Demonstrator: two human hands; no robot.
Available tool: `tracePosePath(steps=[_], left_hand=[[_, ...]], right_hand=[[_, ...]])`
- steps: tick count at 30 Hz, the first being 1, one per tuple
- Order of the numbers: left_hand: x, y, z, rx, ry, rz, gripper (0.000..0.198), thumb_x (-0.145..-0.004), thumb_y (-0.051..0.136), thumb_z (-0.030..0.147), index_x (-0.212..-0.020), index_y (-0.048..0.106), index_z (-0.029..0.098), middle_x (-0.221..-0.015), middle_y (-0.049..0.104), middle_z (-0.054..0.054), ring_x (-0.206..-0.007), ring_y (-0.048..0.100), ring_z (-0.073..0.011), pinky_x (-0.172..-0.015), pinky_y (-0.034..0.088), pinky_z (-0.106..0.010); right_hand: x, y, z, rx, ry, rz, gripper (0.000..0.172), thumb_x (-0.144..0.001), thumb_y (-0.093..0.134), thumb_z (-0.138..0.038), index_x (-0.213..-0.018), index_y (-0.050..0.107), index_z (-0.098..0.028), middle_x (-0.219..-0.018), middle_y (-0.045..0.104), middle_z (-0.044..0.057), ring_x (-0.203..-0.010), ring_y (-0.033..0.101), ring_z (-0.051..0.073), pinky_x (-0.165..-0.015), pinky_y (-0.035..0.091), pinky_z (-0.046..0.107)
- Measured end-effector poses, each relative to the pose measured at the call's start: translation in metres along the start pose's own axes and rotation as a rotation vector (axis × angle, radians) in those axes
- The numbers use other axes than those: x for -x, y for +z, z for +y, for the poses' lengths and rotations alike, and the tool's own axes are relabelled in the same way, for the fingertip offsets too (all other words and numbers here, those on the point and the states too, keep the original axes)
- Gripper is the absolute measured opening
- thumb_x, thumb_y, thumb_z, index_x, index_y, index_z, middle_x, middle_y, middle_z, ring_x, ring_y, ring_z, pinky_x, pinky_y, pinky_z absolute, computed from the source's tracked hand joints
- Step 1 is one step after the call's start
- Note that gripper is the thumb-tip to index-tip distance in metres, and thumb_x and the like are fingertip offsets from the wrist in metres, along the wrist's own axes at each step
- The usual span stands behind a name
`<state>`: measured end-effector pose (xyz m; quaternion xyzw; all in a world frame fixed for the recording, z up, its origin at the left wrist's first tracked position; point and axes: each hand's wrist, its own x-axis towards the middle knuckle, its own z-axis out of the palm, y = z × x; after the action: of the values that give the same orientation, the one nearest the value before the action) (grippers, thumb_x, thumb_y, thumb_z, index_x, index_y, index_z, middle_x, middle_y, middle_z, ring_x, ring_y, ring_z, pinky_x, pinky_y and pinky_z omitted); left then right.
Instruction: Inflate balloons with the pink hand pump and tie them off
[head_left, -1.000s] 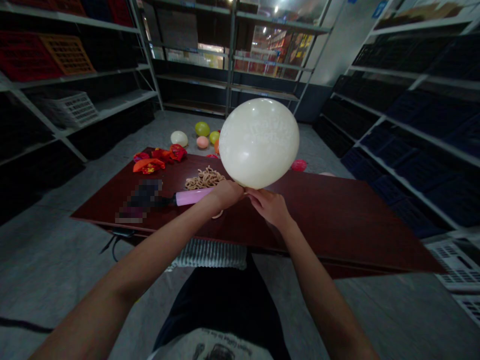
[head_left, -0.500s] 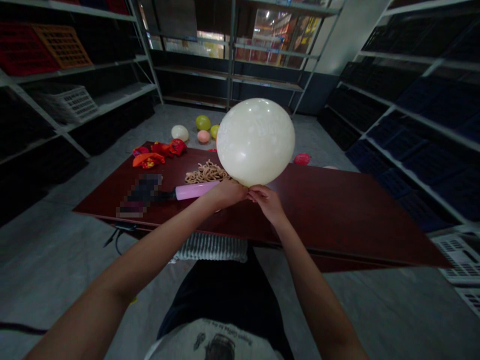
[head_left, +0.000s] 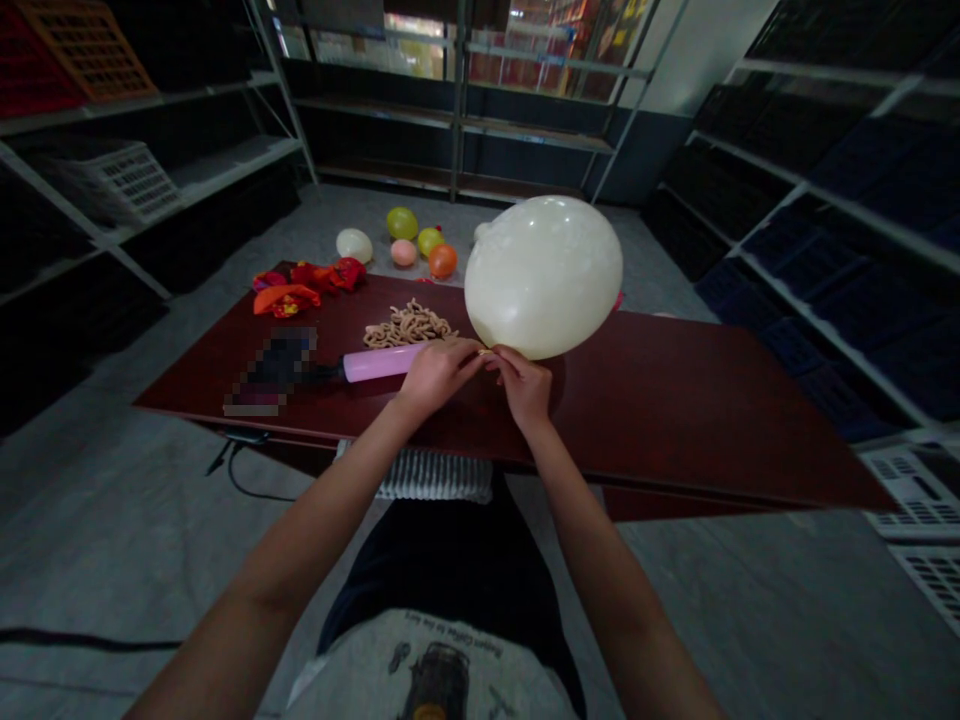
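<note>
A large inflated cream-white balloon (head_left: 544, 275) leans to the right above the dark red table (head_left: 675, 420). Its neck is pinched between my two hands, which meet at its lower left. My left hand (head_left: 442, 372) is closed, thumb and fingers together on the neck. My right hand (head_left: 523, 385) is closed on the same neck from the other side. The fingers hide most of the neck. Partly behind my left hand lies a pink balloon pump (head_left: 382, 362). A heap of tan, twisted uninflated balloons or cords (head_left: 409, 325) sits beyond the pump.
Red and orange crumpled pieces (head_left: 300, 285) lie at the table's far left, near a blurred-out dark object (head_left: 274, 370). Small balloons, including an orange one (head_left: 442, 261), rest on the floor behind. Shelving racks with crates (head_left: 120, 180) line the walls.
The white balloon has tipped to the right, while my hands stay together at its neck. My view has tilted slightly down, showing the orange balloon behind the table.
</note>
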<state>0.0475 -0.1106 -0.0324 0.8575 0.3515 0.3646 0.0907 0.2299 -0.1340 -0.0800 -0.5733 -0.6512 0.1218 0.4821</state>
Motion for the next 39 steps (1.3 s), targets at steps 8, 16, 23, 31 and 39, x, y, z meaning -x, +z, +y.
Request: tracePosePath(steps=[8, 16, 23, 31, 39], left_hand=[[0.068, -0.012, -0.016, -0.082, -0.215, 0.085, 0.023, -0.093, 0.074, 0.038, -0.104, 0.071, 0.018, -0.105, 0.073, -0.007, -0.093, 0.068, -0.0228, -0.082, 0.051, -0.031], [0.07, -0.012, -0.023, -0.006, -0.171, -0.007, 0.014, -0.085, 0.081, 0.022, -0.088, 0.068, 0.017, -0.098, 0.068, -0.007, -0.101, 0.061, -0.0258, -0.093, 0.047, -0.039], [0.059, -0.01, -0.02, 0.791, -0.464, 0.22, 0.027, -0.091, 0.072, 0.04, -0.089, 0.056, 0.018, -0.08, 0.063, -0.002, -0.075, 0.062, -0.0165, -0.075, 0.05, -0.029], [0.024, 0.01, 0.001, 1.236, -0.645, 0.184, 0.036, -0.09, 0.07, 0.047, -0.099, 0.043, 0.024, -0.065, 0.049, 0.007, -0.041, 0.039, -0.0073, -0.04, 0.031, -0.02], [0.028, 0.031, -0.009, 1.061, -0.762, 0.225, 0.038, -0.096, 0.052, 0.055, -0.084, 0.044, 0.02, -0.072, 0.053, 0.0, -0.052, 0.048, -0.0093, -0.044, 0.032, -0.019]], right_hand=[[0.002, 0.001, 0.008, 0.119, -0.023, 0.039, 0.028, -0.102, 0.052, -0.036, -0.109, 0.078, -0.027, -0.097, 0.081, 0.0, -0.076, 0.076, 0.016, -0.08, 0.06, 0.03], [0.008, 0.001, 0.003, 0.122, -0.033, -0.024, 0.026, -0.102, 0.054, -0.034, -0.112, 0.077, -0.029, -0.101, 0.081, -0.002, -0.086, 0.077, 0.016, -0.087, 0.059, 0.03], [0.009, 0.001, 0.001, 0.099, -0.042, -0.023, 0.026, -0.102, 0.054, -0.037, -0.11, 0.078, -0.029, -0.097, 0.081, -0.002, -0.085, 0.077, 0.016, -0.084, 0.059, 0.029], [0.011, 0.0, 0.002, 0.116, -0.037, -0.03, 0.029, -0.103, 0.051, -0.038, -0.109, 0.077, -0.029, -0.099, 0.081, -0.002, -0.083, 0.076, 0.016, -0.084, 0.059, 0.028], [0.014, 0.001, 0.002, 0.079, -0.024, -0.009, 0.03, -0.103, 0.05, -0.039, -0.11, 0.077, -0.029, -0.098, 0.081, -0.001, -0.08, 0.076, 0.016, -0.082, 0.06, 0.031]])
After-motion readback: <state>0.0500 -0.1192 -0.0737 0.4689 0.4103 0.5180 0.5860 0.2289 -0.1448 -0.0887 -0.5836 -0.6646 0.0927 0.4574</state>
